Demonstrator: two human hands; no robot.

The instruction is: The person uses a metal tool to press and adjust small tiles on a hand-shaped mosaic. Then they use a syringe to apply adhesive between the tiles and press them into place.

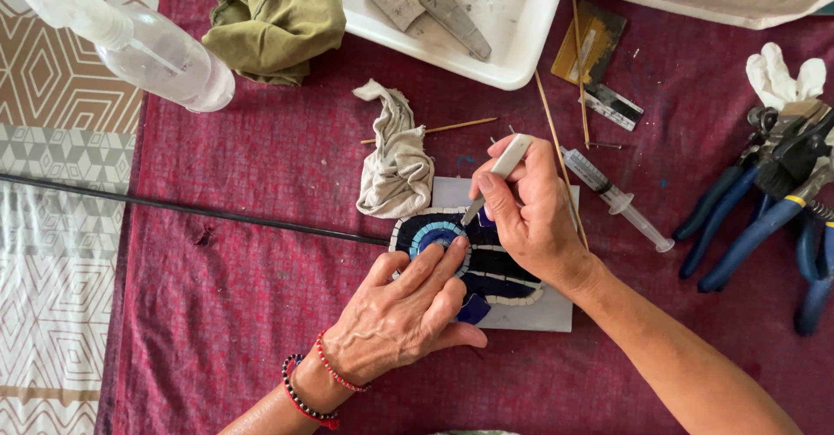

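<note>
My left hand (408, 309) lies flat on the mosaic piece (473, 261), fingers spread and loose, gripping nothing; the fingertips press on the ring of light-blue and white tiles around its blue centre. My right hand (530, 213) is closed around a slim white-handled tool (499, 174), pinched between thumb and fingers, its dark tip touching the mosaic just beside my left fingertips. The mosaic sits under both hands on a white square tile (530, 313), which rests on the dark red cloth (252, 296) covering the desk.

Just beyond my left fingertips lies a crumpled pale rag (398, 161), its edge touching the white tile. A long black rod (174, 205) runs from the left of my left hand up to the mosaic's edge. Further past the rag I see an olive cloth (274, 18), a clear spray bottle (148, 48) to its left, and a white tray (512, 26) holding grey stone pieces. To the right of my right hand lies a clear syringe (617, 196), near my wrist, with thin wooden sticks (556, 144) crossing beside it. Well apart, further right, sit blue-handled pliers (756, 218) with a white glove (782, 74) beyond them. Beaded red and black bracelets (313, 387) circle my left wrist.
</note>
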